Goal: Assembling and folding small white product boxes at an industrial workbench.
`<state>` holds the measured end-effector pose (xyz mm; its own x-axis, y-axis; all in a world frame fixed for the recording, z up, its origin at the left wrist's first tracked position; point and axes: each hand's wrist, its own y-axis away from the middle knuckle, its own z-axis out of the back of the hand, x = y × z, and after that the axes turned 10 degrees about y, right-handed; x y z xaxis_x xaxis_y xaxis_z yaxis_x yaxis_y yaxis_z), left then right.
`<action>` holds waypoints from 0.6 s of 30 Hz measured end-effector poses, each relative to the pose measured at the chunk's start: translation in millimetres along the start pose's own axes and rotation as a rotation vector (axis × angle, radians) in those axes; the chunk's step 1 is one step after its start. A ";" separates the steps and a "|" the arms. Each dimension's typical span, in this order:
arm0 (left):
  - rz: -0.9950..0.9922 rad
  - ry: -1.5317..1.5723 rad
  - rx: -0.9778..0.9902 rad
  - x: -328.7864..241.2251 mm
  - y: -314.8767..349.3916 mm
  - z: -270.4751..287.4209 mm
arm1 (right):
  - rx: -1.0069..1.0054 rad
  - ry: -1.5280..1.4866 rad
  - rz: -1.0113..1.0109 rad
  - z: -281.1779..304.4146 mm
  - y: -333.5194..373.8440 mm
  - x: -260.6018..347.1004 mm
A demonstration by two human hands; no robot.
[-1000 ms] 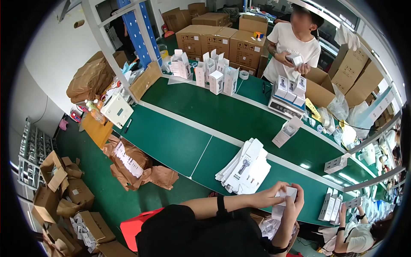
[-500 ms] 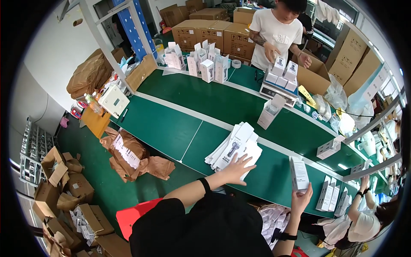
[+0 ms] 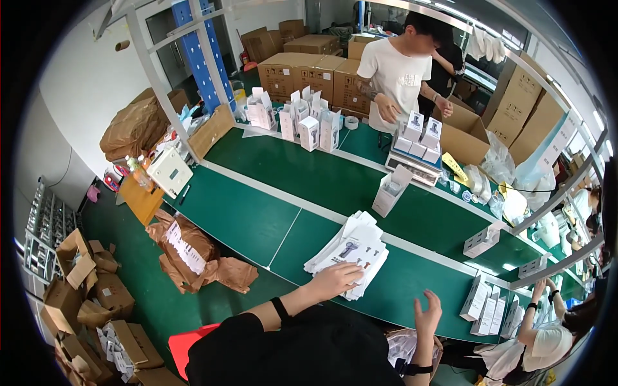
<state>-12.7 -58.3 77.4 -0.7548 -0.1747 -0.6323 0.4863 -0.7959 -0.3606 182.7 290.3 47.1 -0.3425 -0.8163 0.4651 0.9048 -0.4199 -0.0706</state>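
A fanned stack of flat white printed cartons [image 3: 344, 249] lies on the green table, with pictures on the top one. My left hand [image 3: 336, 281] rests on its near part, fingers stretched over the top carton, not seen to grip it. To the right, my right hand [image 3: 427, 315] is raised over the table's near edge with its fingers apart and nothing in them. Several slim white boxes [image 3: 475, 297] stand close together on the table farther right.
An open white box [image 3: 391, 191] stands on the belt beyond the stack, and another [image 3: 483, 239] farther right. Across from me a person stands behind a scale [image 3: 412, 164] piled with small boxes. Several white boxes [image 3: 309, 133] stand at the far left. A brown paper bundle [image 3: 193, 254] lies left.
My right hand has let go of the slim white box, which now stands beside the others at right. My left hand has drawn its fingers closer together on the stack.
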 end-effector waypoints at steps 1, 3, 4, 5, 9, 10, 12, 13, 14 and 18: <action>-0.015 -0.006 0.007 -15.1 -12.9 16.1 | -0.091 0.071 0.193 14.0 -7.1 56.2; 0.187 0.300 -0.016 -62.2 -40.4 50.6 | -0.253 0.190 0.483 30.4 -20.3 135.3; 0.298 0.447 -0.036 -83.1 -48.6 65.0 | -0.320 0.232 0.599 33.6 -26.2 157.5; 0.285 0.437 -0.028 -97.5 -57.9 73.7 | -0.337 0.229 0.592 33.1 -32.4 169.6; 0.545 0.648 0.018 -119.6 -80.1 89.3 | -0.371 0.062 0.700 21.4 -46.9 193.4; 0.475 0.730 -0.020 -112.9 -77.5 85.1 | -0.371 0.060 0.695 20.4 -44.8 193.0; 0.332 0.896 -0.092 -102.9 -73.9 78.7 | -0.369 0.058 0.682 25.5 -40.5 195.7; 0.331 0.892 -0.091 -99.8 -73.4 77.6 | -0.373 0.056 0.682 30.5 -37.0 200.0; 0.363 0.927 -0.081 -97.1 -72.1 77.1 | -0.285 0.139 0.659 36.2 -29.4 205.9; 0.489 1.008 -0.005 -93.1 -59.9 77.0 | -0.157 0.247 0.595 36.7 -11.1 205.5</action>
<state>-5.4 -39.0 210.6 0.2185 0.0827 -0.9723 0.6363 -0.7675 0.0777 111.5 141.8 175.9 0.1399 -0.9858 0.0926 0.9161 0.0934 -0.3898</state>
